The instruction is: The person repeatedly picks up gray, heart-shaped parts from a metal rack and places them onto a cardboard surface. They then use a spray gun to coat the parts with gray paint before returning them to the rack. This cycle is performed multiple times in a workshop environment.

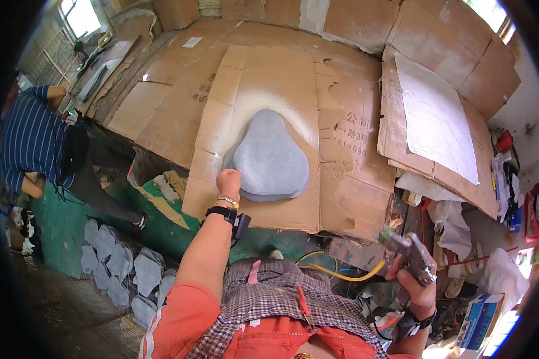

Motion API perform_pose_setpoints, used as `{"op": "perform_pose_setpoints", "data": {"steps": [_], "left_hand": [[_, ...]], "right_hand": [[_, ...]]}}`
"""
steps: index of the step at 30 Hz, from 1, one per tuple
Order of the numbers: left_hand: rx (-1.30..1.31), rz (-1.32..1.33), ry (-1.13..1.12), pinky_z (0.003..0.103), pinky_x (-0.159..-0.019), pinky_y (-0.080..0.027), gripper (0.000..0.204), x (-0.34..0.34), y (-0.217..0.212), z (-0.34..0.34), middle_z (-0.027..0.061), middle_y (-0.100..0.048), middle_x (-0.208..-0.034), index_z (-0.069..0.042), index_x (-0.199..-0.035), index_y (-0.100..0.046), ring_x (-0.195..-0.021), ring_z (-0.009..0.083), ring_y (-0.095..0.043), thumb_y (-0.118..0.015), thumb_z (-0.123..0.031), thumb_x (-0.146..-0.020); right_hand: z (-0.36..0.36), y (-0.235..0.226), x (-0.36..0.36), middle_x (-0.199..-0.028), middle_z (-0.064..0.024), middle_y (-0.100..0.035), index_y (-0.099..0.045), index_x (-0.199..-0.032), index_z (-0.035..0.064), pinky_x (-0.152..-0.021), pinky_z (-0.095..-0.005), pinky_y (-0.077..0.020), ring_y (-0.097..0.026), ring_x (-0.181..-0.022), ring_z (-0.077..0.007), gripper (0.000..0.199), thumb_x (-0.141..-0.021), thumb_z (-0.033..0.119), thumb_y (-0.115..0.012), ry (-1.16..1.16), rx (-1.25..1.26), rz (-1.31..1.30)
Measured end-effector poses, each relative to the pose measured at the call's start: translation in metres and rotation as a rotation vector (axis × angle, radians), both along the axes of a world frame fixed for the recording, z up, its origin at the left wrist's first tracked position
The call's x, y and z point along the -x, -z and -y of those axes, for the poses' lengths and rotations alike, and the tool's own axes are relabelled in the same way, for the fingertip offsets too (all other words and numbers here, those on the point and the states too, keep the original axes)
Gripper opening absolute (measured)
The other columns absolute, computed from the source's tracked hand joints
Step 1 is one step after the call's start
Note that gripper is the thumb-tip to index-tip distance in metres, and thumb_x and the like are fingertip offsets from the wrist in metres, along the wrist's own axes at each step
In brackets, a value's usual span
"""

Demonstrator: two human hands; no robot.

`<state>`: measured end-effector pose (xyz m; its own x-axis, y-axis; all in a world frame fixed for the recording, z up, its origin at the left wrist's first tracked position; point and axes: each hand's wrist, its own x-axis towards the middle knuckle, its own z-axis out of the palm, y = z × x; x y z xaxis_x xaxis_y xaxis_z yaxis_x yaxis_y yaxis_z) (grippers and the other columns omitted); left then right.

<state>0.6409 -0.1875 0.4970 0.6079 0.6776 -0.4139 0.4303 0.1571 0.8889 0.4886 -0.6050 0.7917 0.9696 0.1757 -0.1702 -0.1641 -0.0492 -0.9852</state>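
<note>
A grey, rounded-triangle pad (269,154) lies on a cardboard sheet (269,72) in front of me, its narrow end away from me. It looks layered, with a second edge showing at its left and near sides. My left hand (228,182) is closed at the pad's near left edge and appears to pinch it; the fingertips are hidden. Off to the right, past the near edge of the table, my right hand (418,280) is wrapped round a metal spray gun (414,256). A yellow hose (356,276) runs near the gun. Pale overspray marks the cardboard around the pad.
Cardboard covers the table, with a white sheet (434,113) on a raised piece at right. Several grey pads (148,269) stand on the floor at lower left. A person in a striped shirt (33,134) works at far left. Clutter and a blue box (480,320) crowd the right.
</note>
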Motion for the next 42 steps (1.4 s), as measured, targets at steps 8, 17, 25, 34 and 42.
{"op": "perform_pose_setpoints", "data": {"steps": [8,17,25,34,42], "left_hand": [[0.452,0.088,-0.081,0.047,-0.069,-0.051,0.026,-0.002,-0.004,0.007,0.0108,-0.059,-0.094,-0.004,-0.097,-0.058,-0.086,0.0253,-0.058,-0.053,0.001,-0.072],[0.527,0.097,0.080,0.052,-0.079,-0.050,0.052,-0.014,-0.008,0.002,0.0110,-0.058,-0.102,-0.004,-0.117,-0.051,-0.092,0.0262,-0.058,-0.045,0.012,-0.069],[0.877,0.925,0.347,0.039,-0.091,-0.048,0.053,-0.006,-0.145,0.007,0.0089,-0.059,-0.114,-0.005,-0.127,-0.048,-0.103,0.0208,-0.058,-0.046,0.007,-0.076],[0.858,0.947,-0.197,0.034,-0.082,-0.051,0.062,0.294,-0.165,-0.032,0.0033,-0.058,-0.110,-0.008,-0.135,-0.039,-0.101,0.0153,-0.058,-0.044,0.008,-0.076],[0.682,1.062,-0.833,0.038,-0.084,-0.052,0.055,0.549,-0.031,-0.089,0.0056,-0.058,-0.112,-0.009,-0.129,-0.044,-0.099,0.0203,-0.060,-0.043,0.009,-0.077]], "right_hand": [[0.000,0.009,-0.006,-0.080,-0.0112,-0.061,-0.045,-0.125,-0.0033,-0.068,-0.0298,-0.0481,-0.059,-0.070,-0.0174,0.058,-0.075,0.014,-0.067,0.071,0.023,0.052],[-0.011,0.014,-0.026,-0.081,-0.0100,-0.060,-0.043,-0.128,-0.0034,-0.068,-0.0305,-0.0479,-0.059,-0.072,-0.0173,0.058,-0.078,0.013,-0.067,0.011,0.029,0.091],[-0.051,0.036,-0.047,-0.082,-0.0076,-0.061,-0.055,-0.106,-0.0016,-0.073,-0.0304,-0.0463,-0.058,-0.077,-0.0161,0.032,-0.080,0.016,-0.062,-0.150,0.172,0.230],[-0.196,0.068,0.001,-0.101,-0.0022,-0.062,-0.058,-0.116,0.0014,-0.074,-0.0240,-0.0438,-0.055,-0.086,-0.0116,0.030,-0.090,0.017,-0.059,-0.690,0.316,-0.294],[-0.350,0.092,0.103,-0.083,-0.0010,-0.060,-0.061,-0.104,0.0064,-0.057,-0.0225,-0.0410,-0.053,-0.068,-0.0081,0.017,-0.089,0.016,-0.060,-1.249,0.681,-0.294]]}}
